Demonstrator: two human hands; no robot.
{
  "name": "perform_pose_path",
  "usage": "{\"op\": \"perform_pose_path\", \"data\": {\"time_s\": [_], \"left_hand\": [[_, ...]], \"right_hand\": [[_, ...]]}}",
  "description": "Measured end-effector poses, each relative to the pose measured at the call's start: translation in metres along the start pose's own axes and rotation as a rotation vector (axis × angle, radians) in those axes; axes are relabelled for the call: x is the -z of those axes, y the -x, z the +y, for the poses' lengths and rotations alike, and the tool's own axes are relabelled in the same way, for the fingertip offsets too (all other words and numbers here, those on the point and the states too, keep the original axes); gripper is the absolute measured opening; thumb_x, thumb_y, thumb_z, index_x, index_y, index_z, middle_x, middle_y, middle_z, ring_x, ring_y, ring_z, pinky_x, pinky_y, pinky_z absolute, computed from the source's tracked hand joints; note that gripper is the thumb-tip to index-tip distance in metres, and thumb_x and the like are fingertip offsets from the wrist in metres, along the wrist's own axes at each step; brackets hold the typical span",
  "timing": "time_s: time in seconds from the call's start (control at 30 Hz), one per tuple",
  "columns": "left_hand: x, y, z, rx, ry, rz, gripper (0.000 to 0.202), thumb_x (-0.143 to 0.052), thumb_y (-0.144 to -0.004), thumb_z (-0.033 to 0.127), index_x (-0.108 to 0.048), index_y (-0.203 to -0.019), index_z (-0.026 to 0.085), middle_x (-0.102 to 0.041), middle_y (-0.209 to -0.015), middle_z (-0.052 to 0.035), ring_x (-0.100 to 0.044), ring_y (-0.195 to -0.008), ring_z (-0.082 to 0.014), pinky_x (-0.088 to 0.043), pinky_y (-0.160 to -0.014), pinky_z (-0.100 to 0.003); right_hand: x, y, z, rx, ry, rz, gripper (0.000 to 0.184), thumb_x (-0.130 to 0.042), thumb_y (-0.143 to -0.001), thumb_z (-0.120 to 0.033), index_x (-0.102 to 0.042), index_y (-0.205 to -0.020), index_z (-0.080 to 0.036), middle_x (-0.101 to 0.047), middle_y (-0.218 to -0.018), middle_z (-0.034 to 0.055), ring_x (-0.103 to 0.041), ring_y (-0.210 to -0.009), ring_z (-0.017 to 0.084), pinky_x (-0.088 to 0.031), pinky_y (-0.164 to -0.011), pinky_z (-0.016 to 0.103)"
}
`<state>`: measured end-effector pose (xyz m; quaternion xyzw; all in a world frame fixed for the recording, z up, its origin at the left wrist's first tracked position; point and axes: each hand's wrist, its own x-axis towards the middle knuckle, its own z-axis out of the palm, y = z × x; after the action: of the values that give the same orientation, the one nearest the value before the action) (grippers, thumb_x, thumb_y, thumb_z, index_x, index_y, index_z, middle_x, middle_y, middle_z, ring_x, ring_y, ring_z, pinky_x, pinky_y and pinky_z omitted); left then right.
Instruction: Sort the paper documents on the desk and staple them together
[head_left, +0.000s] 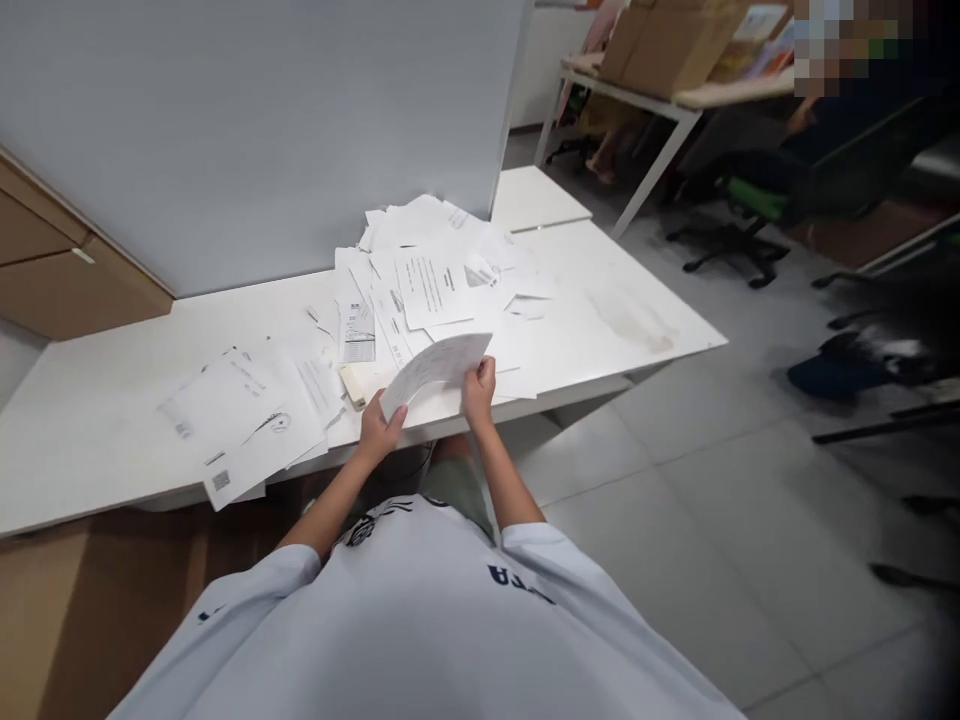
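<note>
Holding a thin white printed paper sheet [435, 370] between both hands, over the near edge of the white flat-topped table [600, 270]. Gripping the left end with the left hand [381, 428], closed narrow, thumb on the upper face, fingers mostly hidden. Pinching the right edge with the right hand [478, 388], also narrow, with curled fingers. Bowed from hand to hand; single or several layers, impossible to tell. Probably very light, limp and smooth, easy to crease or tear; best held by opposite edges, under light thumb pressure and slight tension. Just beside the left hand, on the table: a small cream block [352, 387], probably rigid, best taken by the sides. Farther left of the left hand: a spread of loose white printed papers [255, 430], partly overhanging the near edge. Beyond both hands: a heaped pile of white printed papers [427, 285], overlapping, likely to slide apart. Farthest from the hands, behind the pile: a tall grey upright panel [262, 130].
</note>
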<state>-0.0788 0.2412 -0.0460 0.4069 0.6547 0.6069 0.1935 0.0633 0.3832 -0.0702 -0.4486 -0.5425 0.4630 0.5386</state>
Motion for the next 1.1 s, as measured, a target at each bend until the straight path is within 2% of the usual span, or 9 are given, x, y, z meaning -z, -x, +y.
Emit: {"op": "perform_pose_path", "data": {"time_s": [0.13, 0.23, 0.33, 0.43, 0.6, 0.8, 0.9, 1.0, 1.1], "left_hand": [[0.005, -0.002, 0.005, 0.066, 0.038, -0.119, 0.063, -0.085, -0.063, 0.039, -0.063, -0.117, 0.018, -0.068, -0.116, -0.0135, -0.055, -0.125, -0.0317, -0.047, -0.105, -0.047], [0.012, 0.016, 0.008, 0.119, 0.058, -0.201, 0.056, -0.081, -0.068, 0.043, -0.065, -0.115, 0.018, -0.068, -0.118, -0.0125, -0.054, -0.127, -0.0316, -0.044, -0.109, -0.048], [0.031, 0.054, 0.007, 0.199, 0.081, -0.153, 0.049, -0.076, -0.073, 0.046, -0.067, -0.113, 0.018, -0.069, -0.119, -0.0117, -0.055, -0.126, -0.0307, -0.042, -0.112, -0.047], [0.057, 0.093, 0.001, 0.364, 0.104, -0.102, 0.048, -0.075, -0.072, 0.051, -0.069, -0.104, 0.015, -0.072, -0.111, -0.0133, -0.063, -0.115, -0.0321, -0.047, -0.105, -0.049], [0.089, 0.119, -0.015, 0.512, 0.145, -0.016, 0.054, -0.077, -0.067, 0.055, -0.064, -0.102, 0.015, -0.071, -0.110, -0.0147, -0.065, -0.109, -0.0326, -0.050, -0.098, -0.049], [0.091, 0.106, -0.022, 0.449, 0.237, 0.108, 0.071, -0.074, -0.073, 0.053, -0.040, -0.126, 0.021, -0.067, -0.116, -0.0125, -0.065, -0.108, -0.0239, -0.051, -0.093, -0.038], [0.085, 0.106, -0.020, 0.448, 0.218, 0.142, 0.077, -0.073, -0.073, 0.050, -0.032, -0.132, 0.023, -0.067, -0.100, -0.0056, -0.067, -0.086, -0.0182, -0.053, -0.077, -0.031], [0.085, 0.113, -0.016, 0.417, 0.097, 0.184, 0.060, -0.068, -0.077, 0.046, -0.037, -0.124, 0.024, -0.055, -0.075, 0.0060, -0.055, -0.056, -0.0108, -0.046, -0.056, -0.024], [0.090, 0.121, -0.009, 0.295, -0.047, 0.166, 0.035, -0.060, -0.083, 0.040, -0.044, -0.109, 0.023, -0.045, -0.062, 0.0094, -0.047, -0.051, -0.0098, -0.041, -0.053, -0.022]], "right_hand": [[0.004, -0.004, -0.009, -0.016, -0.114, -0.077, 0.014, -0.043, -0.073, -0.019, -0.044, -0.087, -0.023, -0.052, -0.081, -0.0016, -0.050, -0.079, 0.016, -0.042, -0.073, 0.026], [0.021, 0.014, -0.022, -0.011, -0.156, -0.118, 0.005, -0.047, -0.073, -0.022, -0.048, -0.077, -0.022, -0.050, -0.073, -0.0025, -0.048, -0.075, 0.016, -0.041, -0.070, 0.025], [0.047, 0.056, -0.032, -0.044, -0.189, -0.150, 0.008, -0.055, -0.074, -0.026, -0.056, -0.081, -0.021, -0.057, -0.077, -0.0015, -0.051, -0.078, 0.017, -0.043, -0.073, 0.027], [0.069, 0.104, -0.034, -0.213, -0.166, -0.258, 0.020, -0.063, -0.076, -0.035, -0.063, -0.089, -0.020, -0.065, -0.085, 0.0016, -0.056, -0.081, 0.019, -0.045, -0.074, 0.029], [0.068, 0.144, -0.028, -0.407, -0.091, -0.393, 0.031, -0.067, -0.074, -0.041, -0.067, -0.096, -0.019, -0.071, -0.087, 0.0056, -0.063, -0.082, 0.022, -0.049, -0.069, 0.031], [0.032, 0.105, -0.037, -0.436, -0.097, -0.412, 0.053, -0.070, -0.067, -0.036, -0.062, -0.117, -0.019, -0.071, -0.083, 0.0029, -0.063, -0.072, 0.018, -0.047, -0.063, 0.029], [0.019, 0.072, -0.043, -0.460, -0.106, -0.454, 0.058, -0.072, -0.063, -0.036, -0.062, -0.118, -0.019, -0.068, -0.079, 0.0005, -0.060, -0.068, 0.016, -0.044, -0.061, 0.028], [0.012, 0.049, -0.044, -0.433, -0.050, -0.465, 0.056, -0.072, -0.061, -0.035, -0.063, -0.114, -0.019, -0.065, -0.073, -0.0021, -0.057, -0.066, 0.015, -0.041, -0.061, 0.027], [0.010, 0.039, -0.037, -0.387, -0.028, -0.462, 0.051, -0.070, -0.060, -0.035, -0.065, -0.108, -0.020, -0.060, -0.068, -0.0043, -0.053, -0.062, 0.013, -0.038, -0.060, 0.026]]}}
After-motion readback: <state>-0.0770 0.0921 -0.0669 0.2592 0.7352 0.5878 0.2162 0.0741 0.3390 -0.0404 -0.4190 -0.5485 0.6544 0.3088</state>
